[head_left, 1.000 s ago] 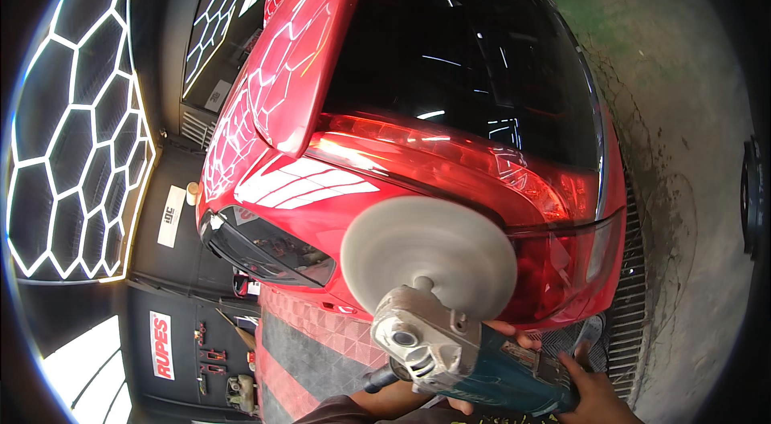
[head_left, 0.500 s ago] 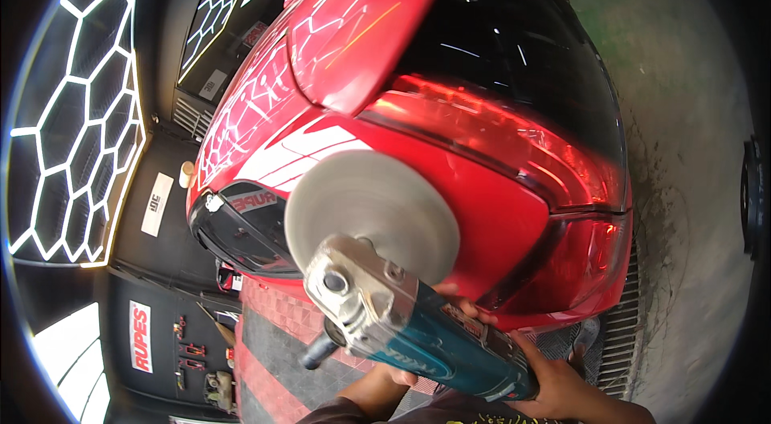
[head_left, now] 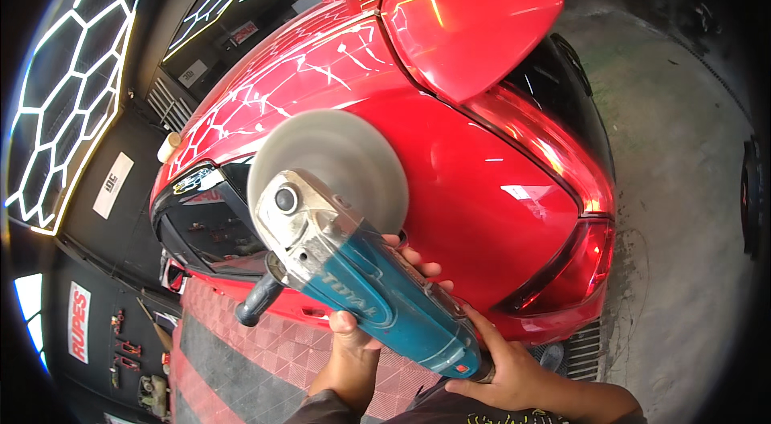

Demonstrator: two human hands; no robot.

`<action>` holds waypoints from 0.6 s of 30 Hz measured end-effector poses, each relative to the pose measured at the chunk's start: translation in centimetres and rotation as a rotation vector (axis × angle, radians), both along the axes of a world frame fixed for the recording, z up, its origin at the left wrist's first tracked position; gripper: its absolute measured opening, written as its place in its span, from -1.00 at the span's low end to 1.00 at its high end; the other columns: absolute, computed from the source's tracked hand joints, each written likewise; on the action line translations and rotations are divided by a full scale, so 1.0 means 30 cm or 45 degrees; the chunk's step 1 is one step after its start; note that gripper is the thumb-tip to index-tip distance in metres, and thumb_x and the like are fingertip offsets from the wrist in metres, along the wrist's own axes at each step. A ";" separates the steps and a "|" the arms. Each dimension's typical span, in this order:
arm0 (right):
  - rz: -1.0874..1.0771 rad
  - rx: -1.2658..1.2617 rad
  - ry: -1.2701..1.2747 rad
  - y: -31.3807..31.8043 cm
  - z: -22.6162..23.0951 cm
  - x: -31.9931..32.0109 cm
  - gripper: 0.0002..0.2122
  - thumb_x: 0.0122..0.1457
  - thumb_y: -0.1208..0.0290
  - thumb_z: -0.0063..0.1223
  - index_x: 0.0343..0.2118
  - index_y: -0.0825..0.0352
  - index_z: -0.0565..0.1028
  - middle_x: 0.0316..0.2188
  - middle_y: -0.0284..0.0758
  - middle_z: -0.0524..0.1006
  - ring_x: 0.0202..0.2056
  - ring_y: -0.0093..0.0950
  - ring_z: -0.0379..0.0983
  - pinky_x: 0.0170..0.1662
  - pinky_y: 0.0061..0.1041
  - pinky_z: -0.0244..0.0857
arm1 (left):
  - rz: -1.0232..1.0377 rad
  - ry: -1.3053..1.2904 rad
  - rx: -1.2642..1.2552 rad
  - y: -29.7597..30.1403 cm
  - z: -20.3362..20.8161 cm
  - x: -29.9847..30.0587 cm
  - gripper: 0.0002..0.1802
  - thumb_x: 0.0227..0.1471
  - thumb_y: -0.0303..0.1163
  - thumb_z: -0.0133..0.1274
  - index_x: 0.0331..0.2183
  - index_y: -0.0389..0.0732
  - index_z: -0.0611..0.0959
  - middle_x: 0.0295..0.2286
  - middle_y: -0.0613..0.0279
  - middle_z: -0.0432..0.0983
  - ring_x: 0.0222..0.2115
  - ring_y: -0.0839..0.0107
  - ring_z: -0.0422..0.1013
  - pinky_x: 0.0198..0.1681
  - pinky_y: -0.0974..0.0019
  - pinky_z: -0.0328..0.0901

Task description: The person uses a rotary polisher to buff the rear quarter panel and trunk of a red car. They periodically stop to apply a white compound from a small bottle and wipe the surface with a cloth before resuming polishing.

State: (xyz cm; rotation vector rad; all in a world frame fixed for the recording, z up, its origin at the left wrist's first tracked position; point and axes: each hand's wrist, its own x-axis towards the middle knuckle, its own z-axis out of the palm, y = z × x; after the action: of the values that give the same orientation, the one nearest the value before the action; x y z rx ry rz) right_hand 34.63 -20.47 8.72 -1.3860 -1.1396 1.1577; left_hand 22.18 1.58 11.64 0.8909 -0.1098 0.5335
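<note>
Head view, left hand [head_left: 351, 353], right hand [head_left: 507, 376], fingers [head_left: 431, 269] wrapped around polisher [head_left: 385, 295], red car [head_left: 474, 207] beyond

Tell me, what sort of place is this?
Probably a car-detailing workshop: someone holds a rotary polisher at a red car, and a glowing hexagonal light grid shows at the left.

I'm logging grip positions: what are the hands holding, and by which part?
A teal power polisher: the left hand cradles the middle of its body, and the right hand grips its rear end.
</note>
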 end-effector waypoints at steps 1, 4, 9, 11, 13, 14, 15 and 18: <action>-0.024 0.086 -0.094 -0.004 -0.008 -0.006 0.06 0.19 0.03 0.36 0.51 0.37 -0.17 0.20 0.19 0.46 0.19 0.06 0.50 0.26 -0.13 0.36 | -0.015 0.003 -0.011 -0.011 0.005 -0.004 0.27 -0.15 0.09 0.53 0.36 -0.27 0.18 0.16 -0.12 0.44 0.19 -0.19 0.41 0.26 -0.59 0.22; -0.204 0.337 -0.354 -0.095 -0.103 -0.012 -0.06 0.29 -0.09 0.20 0.47 0.41 -0.05 0.04 0.09 0.57 -0.01 -0.09 0.64 0.06 -0.27 0.49 | -0.147 0.074 0.000 -0.058 -0.049 0.028 0.26 -0.16 -0.04 0.55 0.37 -0.25 0.17 0.19 -0.12 0.41 0.23 -0.17 0.37 0.30 -0.48 0.23; -0.588 0.285 -0.321 -0.322 -0.313 -0.050 -0.32 0.41 0.09 -0.13 0.47 0.40 0.12 0.27 -0.01 0.43 0.25 -0.19 0.40 0.28 -0.23 0.28 | -0.387 0.351 0.276 -0.189 -0.209 0.085 0.21 -0.10 -0.15 0.54 0.40 -0.21 0.16 0.23 -0.01 0.36 0.29 0.05 0.31 0.36 -0.13 0.22; -0.714 0.207 -0.264 -0.402 -0.372 -0.080 -0.37 0.41 0.12 -0.12 0.43 0.41 0.19 0.22 -0.05 0.47 0.20 -0.24 0.42 0.24 -0.23 0.30 | -0.407 0.429 0.372 -0.255 -0.254 0.116 0.14 -0.05 -0.18 0.52 0.38 -0.24 0.21 0.25 0.04 0.34 0.29 0.18 0.29 0.36 0.01 0.20; -0.797 0.016 0.022 -0.457 -0.396 -0.115 -0.41 0.42 0.14 -0.11 0.39 0.42 0.25 0.16 -0.09 0.51 0.15 -0.29 0.44 0.19 -0.23 0.32 | -0.423 0.561 0.425 -0.300 -0.228 0.137 0.07 -0.02 -0.24 0.50 0.37 -0.27 0.26 0.22 0.08 0.37 0.25 0.25 0.29 0.34 0.11 0.19; -0.824 -0.050 0.137 -0.475 -0.400 -0.129 -0.43 0.42 0.16 -0.10 0.37 0.42 0.29 0.14 -0.11 0.53 0.13 -0.31 0.44 0.17 -0.22 0.33 | -0.455 0.562 0.432 -0.304 -0.213 0.151 0.03 0.00 -0.27 0.49 0.36 -0.29 0.28 0.18 0.11 0.41 0.22 0.26 0.30 0.33 0.12 0.18; -0.845 -0.092 0.207 -0.487 -0.402 -0.139 -0.45 0.42 0.17 -0.09 0.35 0.42 0.32 0.11 -0.14 0.55 0.10 -0.34 0.45 0.15 -0.22 0.35 | -0.475 0.559 0.421 -0.303 -0.203 0.163 0.02 0.00 -0.28 0.49 0.35 -0.30 0.29 0.17 0.10 0.42 0.22 0.26 0.31 0.33 0.12 0.19; -0.837 -0.095 0.179 -0.489 -0.403 -0.154 -0.50 0.42 0.15 -0.08 0.26 0.43 0.41 -0.02 -0.19 0.60 -0.02 -0.39 0.48 0.03 -0.26 0.38 | -0.489 0.573 0.352 -0.301 -0.165 0.180 -0.04 -0.01 -0.31 0.49 0.31 -0.30 0.35 0.14 0.11 0.46 0.17 0.27 0.37 0.29 0.11 0.24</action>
State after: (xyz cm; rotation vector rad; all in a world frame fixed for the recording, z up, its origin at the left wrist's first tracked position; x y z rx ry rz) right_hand 30.02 -35.15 -3.36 -1.5455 -0.4764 0.8027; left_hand 27.58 -7.46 6.69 1.2063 0.0577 -0.0496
